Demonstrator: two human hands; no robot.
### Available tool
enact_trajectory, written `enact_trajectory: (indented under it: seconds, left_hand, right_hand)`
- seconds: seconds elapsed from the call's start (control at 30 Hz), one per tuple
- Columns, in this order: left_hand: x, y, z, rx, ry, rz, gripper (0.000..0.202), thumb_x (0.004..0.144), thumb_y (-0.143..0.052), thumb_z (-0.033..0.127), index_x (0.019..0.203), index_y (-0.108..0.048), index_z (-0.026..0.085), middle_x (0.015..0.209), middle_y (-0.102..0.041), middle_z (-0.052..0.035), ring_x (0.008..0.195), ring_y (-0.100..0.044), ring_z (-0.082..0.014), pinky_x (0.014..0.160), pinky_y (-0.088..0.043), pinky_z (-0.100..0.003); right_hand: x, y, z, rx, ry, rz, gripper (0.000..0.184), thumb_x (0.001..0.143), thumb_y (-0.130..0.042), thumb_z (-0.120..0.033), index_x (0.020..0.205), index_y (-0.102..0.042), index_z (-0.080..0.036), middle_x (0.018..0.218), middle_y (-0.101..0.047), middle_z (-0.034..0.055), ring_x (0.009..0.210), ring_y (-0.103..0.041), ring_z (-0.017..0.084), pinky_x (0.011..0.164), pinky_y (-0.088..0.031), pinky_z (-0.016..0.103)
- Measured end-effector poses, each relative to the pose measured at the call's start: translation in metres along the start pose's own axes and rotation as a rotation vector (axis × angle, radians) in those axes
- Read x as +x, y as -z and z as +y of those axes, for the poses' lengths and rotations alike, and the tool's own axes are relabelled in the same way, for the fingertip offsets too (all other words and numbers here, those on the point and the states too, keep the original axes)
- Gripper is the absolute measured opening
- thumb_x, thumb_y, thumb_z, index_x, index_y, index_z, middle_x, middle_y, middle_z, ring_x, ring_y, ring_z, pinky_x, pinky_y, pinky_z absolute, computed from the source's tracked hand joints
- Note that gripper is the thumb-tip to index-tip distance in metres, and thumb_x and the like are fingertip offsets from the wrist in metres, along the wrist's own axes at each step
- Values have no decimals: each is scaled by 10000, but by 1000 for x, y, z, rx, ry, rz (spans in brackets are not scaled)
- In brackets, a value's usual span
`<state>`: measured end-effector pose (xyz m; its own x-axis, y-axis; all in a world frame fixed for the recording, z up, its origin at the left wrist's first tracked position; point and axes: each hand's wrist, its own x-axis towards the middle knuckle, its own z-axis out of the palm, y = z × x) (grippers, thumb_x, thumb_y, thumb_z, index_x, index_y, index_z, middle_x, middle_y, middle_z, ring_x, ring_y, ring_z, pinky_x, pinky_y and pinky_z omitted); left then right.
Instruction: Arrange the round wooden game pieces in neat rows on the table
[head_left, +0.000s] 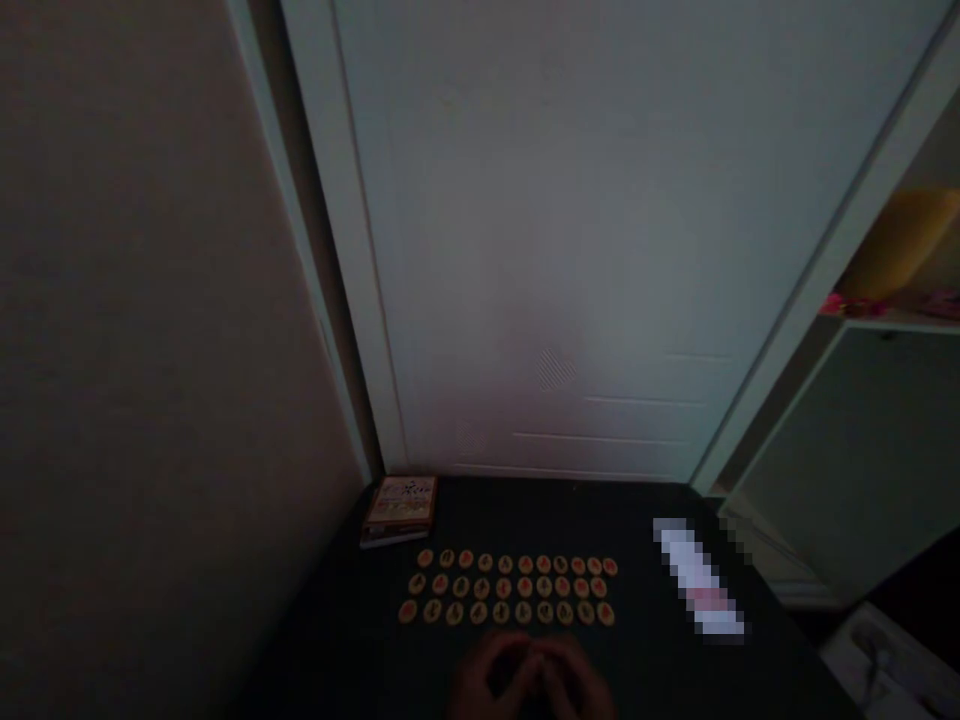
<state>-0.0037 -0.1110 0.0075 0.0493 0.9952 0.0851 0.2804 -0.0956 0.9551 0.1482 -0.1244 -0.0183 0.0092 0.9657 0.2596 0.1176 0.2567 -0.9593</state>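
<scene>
Left hand (491, 678) and right hand (576, 680) are nearest the camera, at the bottom edge of the view, close together above a dark tabletop (330, 650). Fingers (537, 668) curled, tips meeting or nearly so. Light is poor: no object visible in them, but can't tell if they're closed on something small. Round game pieces (504, 586) lie just ahead of the hands in three neat rows, flat, pale tan with red or dark marks; marks too small to read. Near row sits just beyond the fingers, no visible contact. Past the left end of the rows, a printed card box (400, 508) lies flat near the back corner of the table. Right of the rows, a pale strip (697, 578) with a pink band is blurred out; can't tell what it is. White door (547, 230) behind, wall (150, 350) on the left. Risks: dim light makes the marks hard to read, so pieces could get misread. Hands are close enough that a careless wrist movement could knock the near row out of line. Any piece nudged hard enough could roll or slide off the table.
</scene>
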Motion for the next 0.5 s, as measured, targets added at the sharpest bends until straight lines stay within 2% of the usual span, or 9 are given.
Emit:
enact_trajectory:
  seconds: [0.13,0.23,0.37,0.5]
  left_hand:
    - [3,1,12,-33,28,-56,290,819,-675,500,909,-792,250,916,-812,-58,861,-743,-240,798,-575,-284]
    - [3,4,19,-41,33,-104,261,856,-647,451,967,-791,264,972,-811,-49,914,-737,-233,843,-569,-287]
    - [-2,8,14,-43,16,-127,273,901,-604,434,1064,-772,293,1099,-787,-47,1026,-712,-235,935,-545,-312]
    - [-6,9,4,8,5,-119,282,913,-594,414,1107,-756,288,1142,-770,-56,1069,-698,-242,974,-526,-334]
  right_hand:
    - [2,4,-8,-121,-28,1,385,928,-518,-572,990,-739,-262,943,-756,70,898,-729,226,825,-581,301]
    - [4,5,-16,-112,-57,5,406,923,-519,-583,1014,-723,-244,969,-750,79,908,-727,230,835,-583,316]
    - [5,3,-27,-30,-106,-52,368,894,-599,-552,1033,-699,-226,988,-746,77,894,-732,225,823,-587,312]
    - [4,2,-32,17,-144,-45,341,877,-634,-539,986,-696,-222,948,-749,65,883,-731,229,811,-585,313]
